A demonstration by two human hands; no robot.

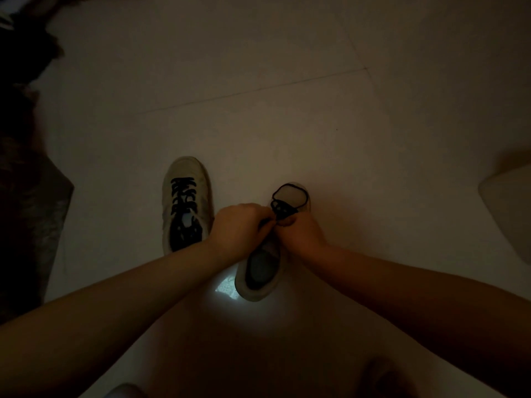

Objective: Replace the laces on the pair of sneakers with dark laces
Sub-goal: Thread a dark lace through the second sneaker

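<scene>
Here both hands [240, 225] [298, 231] pinch a thin dark lace [290, 193] above a pale sneaker [258, 271].

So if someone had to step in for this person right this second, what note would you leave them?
Left hand: pinching the dark lace over the right sneaker.
Right hand: gripping the same lace at that sneaker's eyelets.
Left sneaker: stands alone on the floor, dark lace crossed through its eyelets; ends not clearly visible.
Right sneaker: lace threaded only near the toe, with a loose loop lying over the toe.
Left to do: finish lacing the right sneaker upward, then check both sets of ends. Light is dim.
</scene>
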